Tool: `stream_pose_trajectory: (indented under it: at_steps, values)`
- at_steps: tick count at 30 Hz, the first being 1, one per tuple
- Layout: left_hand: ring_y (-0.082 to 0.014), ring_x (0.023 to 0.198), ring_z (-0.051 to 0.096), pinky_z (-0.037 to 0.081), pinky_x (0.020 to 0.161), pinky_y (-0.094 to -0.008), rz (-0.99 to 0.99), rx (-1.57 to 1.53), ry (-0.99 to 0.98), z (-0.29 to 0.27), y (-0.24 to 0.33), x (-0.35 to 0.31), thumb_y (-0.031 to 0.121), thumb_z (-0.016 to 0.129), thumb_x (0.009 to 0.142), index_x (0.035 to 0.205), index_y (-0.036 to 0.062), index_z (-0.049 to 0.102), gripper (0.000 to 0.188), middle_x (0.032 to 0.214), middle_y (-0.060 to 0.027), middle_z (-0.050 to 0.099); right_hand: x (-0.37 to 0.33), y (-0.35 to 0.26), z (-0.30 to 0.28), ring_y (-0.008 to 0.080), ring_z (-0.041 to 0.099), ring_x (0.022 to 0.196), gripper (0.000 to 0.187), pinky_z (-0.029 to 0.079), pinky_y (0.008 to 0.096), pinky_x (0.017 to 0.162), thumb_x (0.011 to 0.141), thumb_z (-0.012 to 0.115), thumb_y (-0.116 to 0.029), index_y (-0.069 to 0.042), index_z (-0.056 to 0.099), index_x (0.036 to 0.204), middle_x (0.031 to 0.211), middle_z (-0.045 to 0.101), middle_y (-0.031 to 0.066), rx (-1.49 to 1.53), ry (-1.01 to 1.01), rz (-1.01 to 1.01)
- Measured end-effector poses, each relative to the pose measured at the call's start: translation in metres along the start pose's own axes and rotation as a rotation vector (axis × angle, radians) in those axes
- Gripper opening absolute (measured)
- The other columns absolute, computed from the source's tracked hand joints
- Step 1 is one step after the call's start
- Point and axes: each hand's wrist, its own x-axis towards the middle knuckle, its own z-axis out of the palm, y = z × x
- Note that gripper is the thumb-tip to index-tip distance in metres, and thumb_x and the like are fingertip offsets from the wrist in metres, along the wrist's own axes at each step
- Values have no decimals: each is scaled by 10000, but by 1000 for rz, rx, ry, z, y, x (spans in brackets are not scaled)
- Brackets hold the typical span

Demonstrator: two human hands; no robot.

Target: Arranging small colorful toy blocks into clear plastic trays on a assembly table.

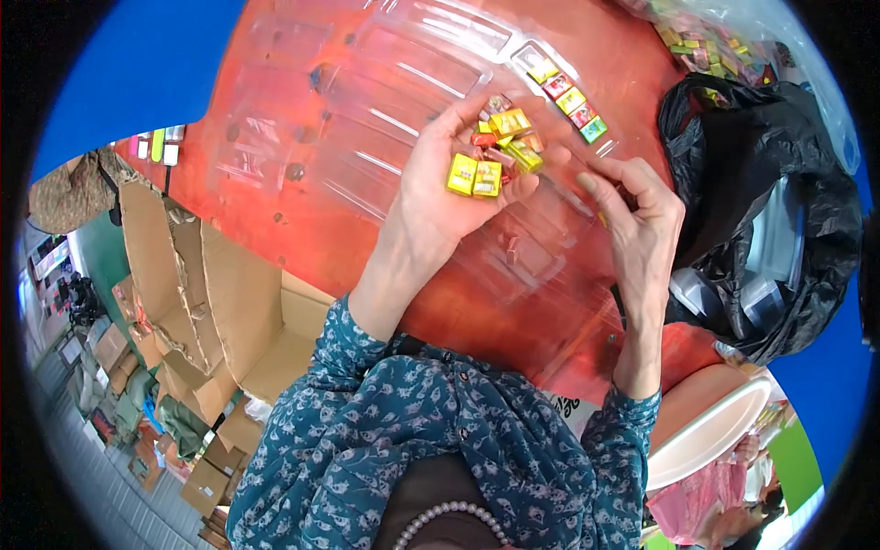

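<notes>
My left hand (430,188) is turned palm up above the red table, fingers curled round a small heap of wrapped candies (488,179). Most of the wrappers are yellow, with some red ones among them. To its right, my right hand (644,215) has thumb and fingers pinched together. A bit of yellow shows by its fingertips, too little to tell what it is. Beyond both hands, a clear plastic tray strip (520,52) holds a row of several wrapped candies (570,99) in yellow, red and green.
More clear moulded trays (394,87) lie over the red table (362,252). At right sits a black plastic bag (701,197) with clear plastic pieces inside. Behind it is a clear bag of candies (715,50). A cardboard box (243,298) stands left, a pale basin (710,426) lower right.
</notes>
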Motion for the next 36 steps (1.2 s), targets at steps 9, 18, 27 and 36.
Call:
stream_pose_trajectory:
  at_steps: [9, 18, 27, 36]
  values:
    - [-300, 917, 631, 548, 662, -368, 15, 2, -120, -11, 9, -4, 306, 426, 911, 1106, 37, 582, 367, 1025, -152, 640, -49, 0, 21, 300, 580, 700, 292, 466, 381, 572, 719, 599, -42, -67, 602, 1011, 790, 496, 120, -225, -432, -235]
    - [-294, 911, 631, 548, 617, -340, 41, 24, 9, -17, 9, -18, 308, 500, 888, 971, 76, 619, 274, 967, -136, 646, -48, -4, 21, 253, 547, 706, 301, 454, 368, 519, 694, 558, -49, -35, 548, 994, 820, 437, 113, -412, -440, -372]
    - [-360, 1040, 580, 572, 654, -381, -16, -109, -206, -17, 9, -22, 313, 431, 915, 1184, 11, 528, 417, 1177, -200, 565, -48, -12, 15, 243, 541, 722, 283, 453, 353, 547, 761, 546, -98, -72, 559, 1042, 825, 440, 95, -608, -475, -386]
    - [-426, 1067, 547, 542, 745, -493, 22, -67, -120, -15, 13, -29, 317, 426, 920, 1130, 11, 564, 397, 1123, -196, 595, -49, -19, 24, 224, 541, 692, 206, 466, 326, 494, 691, 564, -46, -30, 541, 895, 826, 453, 97, -607, -448, -462]
